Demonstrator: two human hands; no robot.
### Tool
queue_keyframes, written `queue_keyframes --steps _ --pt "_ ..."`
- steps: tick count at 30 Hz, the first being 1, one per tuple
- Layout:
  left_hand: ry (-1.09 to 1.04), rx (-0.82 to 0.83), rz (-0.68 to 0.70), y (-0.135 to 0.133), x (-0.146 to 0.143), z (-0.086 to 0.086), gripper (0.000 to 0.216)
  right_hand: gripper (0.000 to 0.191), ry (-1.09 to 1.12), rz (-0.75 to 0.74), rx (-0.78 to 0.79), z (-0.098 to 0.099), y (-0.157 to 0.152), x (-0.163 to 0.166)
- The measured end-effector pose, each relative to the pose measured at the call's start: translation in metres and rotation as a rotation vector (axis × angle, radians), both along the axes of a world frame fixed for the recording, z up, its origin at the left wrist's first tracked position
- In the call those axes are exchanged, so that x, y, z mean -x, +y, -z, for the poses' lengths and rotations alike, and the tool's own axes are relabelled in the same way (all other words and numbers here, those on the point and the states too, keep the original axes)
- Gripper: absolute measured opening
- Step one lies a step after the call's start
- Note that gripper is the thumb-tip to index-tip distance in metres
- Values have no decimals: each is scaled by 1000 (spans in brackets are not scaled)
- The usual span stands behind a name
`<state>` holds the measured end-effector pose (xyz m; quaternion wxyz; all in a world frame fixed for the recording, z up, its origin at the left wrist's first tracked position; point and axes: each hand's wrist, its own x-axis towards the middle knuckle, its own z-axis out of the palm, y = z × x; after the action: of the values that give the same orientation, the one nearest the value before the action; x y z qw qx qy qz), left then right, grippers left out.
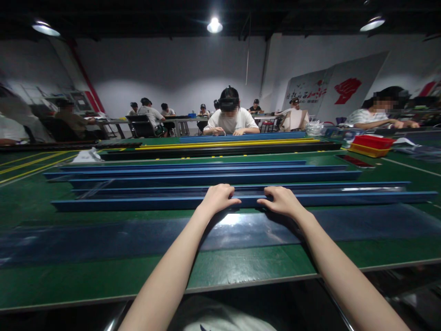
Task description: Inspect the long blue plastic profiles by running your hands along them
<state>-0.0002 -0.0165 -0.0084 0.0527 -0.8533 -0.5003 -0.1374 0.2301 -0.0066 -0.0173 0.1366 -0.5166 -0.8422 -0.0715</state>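
Observation:
My left hand [219, 197] grips the near wall of a long blue channel strip [138, 202], its thumb on the near side and its fingers curled over the top. A short way along the same strip, my right hand [280, 199] holds it likewise, thumb pointing inward. The fingertips of both hands are hidden behind that wall. Between the strip and me, a long clear plastic sheet [120, 239] lies flat beneath my forearms. More blue strips [206, 177] lie parallel just beyond my hands.
Black and yellow strips [223, 147] lie farther across the green table [255, 269]. Red and yellow bins [370, 145] and a phone [354, 160] are at the right. A white object [86, 155] sits at the left. A person [230, 119] works opposite; others sit behind.

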Motion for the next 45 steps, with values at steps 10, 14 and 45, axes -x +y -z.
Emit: queue_keyframes --steps 10,14,45 --pt "12 4 -7 -1 -1 0 31 32 -7 -118 -18 6 -1 14" --pt "21 1 -5 -1 -1 -1 30 33 -45 -138 -43 10 0 20" --pt "43 13 -14 -3 -1 -4 26 35 -127 20 -64 -1 2 -1"
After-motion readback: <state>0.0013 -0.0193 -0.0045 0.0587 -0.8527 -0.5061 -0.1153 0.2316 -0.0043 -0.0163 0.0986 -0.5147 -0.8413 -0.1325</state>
